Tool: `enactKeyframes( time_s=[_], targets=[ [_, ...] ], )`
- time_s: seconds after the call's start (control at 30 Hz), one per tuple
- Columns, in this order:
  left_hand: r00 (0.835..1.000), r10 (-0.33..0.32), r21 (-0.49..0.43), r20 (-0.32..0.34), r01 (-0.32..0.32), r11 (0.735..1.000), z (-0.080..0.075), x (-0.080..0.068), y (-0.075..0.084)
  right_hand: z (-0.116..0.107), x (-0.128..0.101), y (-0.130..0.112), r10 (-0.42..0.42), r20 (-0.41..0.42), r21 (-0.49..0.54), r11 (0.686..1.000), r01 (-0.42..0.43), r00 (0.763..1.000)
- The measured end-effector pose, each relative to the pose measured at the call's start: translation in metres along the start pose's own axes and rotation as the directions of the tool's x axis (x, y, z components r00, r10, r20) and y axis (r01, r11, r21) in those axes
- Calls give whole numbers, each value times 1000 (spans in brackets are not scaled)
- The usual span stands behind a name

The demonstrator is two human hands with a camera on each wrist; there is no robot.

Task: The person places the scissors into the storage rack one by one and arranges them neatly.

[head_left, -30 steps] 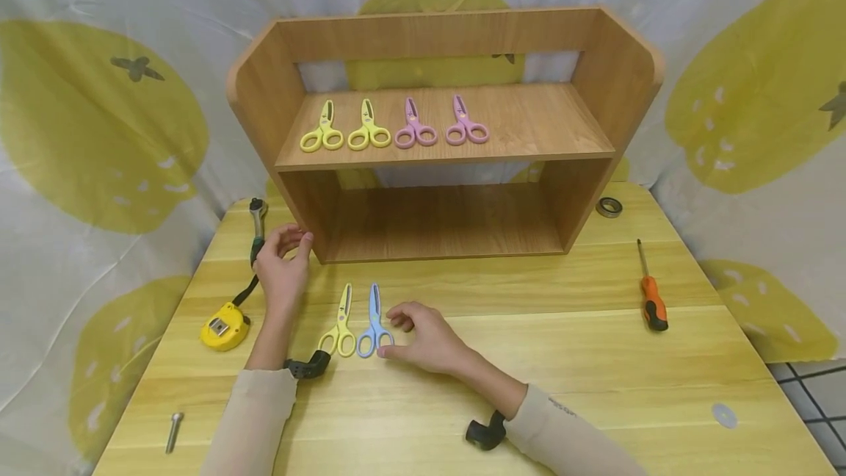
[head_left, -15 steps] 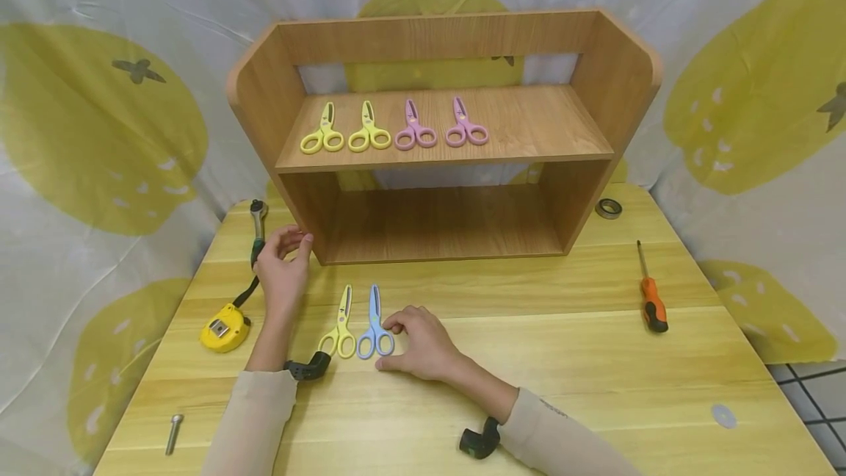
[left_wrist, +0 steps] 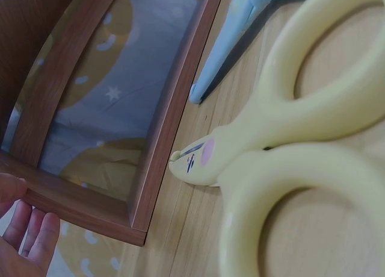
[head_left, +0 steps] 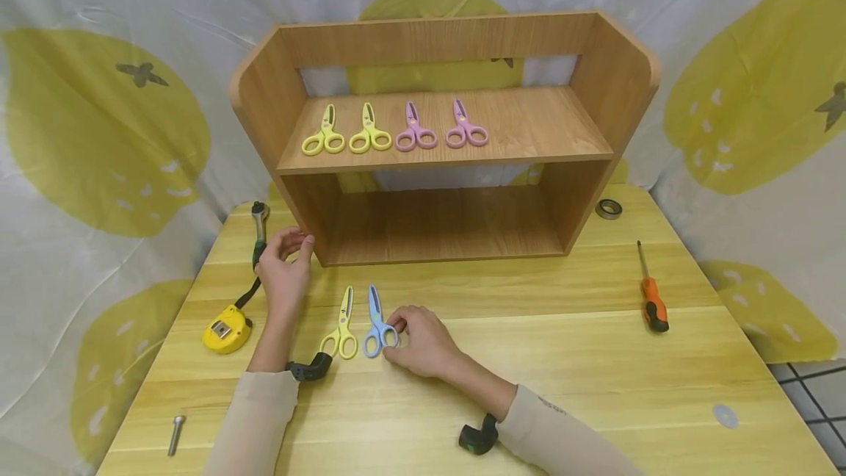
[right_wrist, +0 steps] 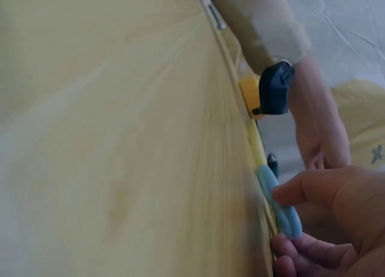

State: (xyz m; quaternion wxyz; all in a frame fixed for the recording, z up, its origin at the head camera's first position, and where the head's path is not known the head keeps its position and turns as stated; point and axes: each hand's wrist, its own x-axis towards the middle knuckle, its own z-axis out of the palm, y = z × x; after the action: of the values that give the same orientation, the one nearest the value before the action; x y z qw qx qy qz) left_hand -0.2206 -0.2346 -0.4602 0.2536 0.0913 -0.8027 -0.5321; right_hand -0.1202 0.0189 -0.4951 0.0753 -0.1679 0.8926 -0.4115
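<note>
My right hand [head_left: 426,342] pinches the right handle loop of the blue scissors [head_left: 375,318], between thumb and fingers in the right wrist view. The scissors lie at the table's middle, blades pointing away and slightly tilted left. To their left are yellow scissors [head_left: 344,325], large in the left wrist view. My left hand [head_left: 286,264] stays beside the lower left side of the wooden shelf [head_left: 443,160], fingers loosely bent and thumb near its front edge. Whether it touches the panel is hard to tell. On the upper board lie two yellow scissors [head_left: 370,131] and two pink scissors [head_left: 415,131].
At the left are a ratchet wrench [head_left: 259,230], a yellow tape measure [head_left: 227,329] and a bolt [head_left: 175,435]. The right side holds a bearing ring [head_left: 609,208], an orange screwdriver [head_left: 651,300] and a flat washer [head_left: 725,416]. A patterned curtain [head_left: 99,167] hangs behind.
My right hand has closed its fingers on the blue scissors' handle. The scissors' handles have shifted slightly right, so they now tilt. The left hand keeps its place.
</note>
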Motion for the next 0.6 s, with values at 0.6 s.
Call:
enactKeyframes(
  time_s=[0.6],
  targets=[
    [1000, -3, -11, 2, 3, 1000, 0, -2, 2, -28, -5, 6, -28, 12, 282, 959, 23, 1000]
  ],
)
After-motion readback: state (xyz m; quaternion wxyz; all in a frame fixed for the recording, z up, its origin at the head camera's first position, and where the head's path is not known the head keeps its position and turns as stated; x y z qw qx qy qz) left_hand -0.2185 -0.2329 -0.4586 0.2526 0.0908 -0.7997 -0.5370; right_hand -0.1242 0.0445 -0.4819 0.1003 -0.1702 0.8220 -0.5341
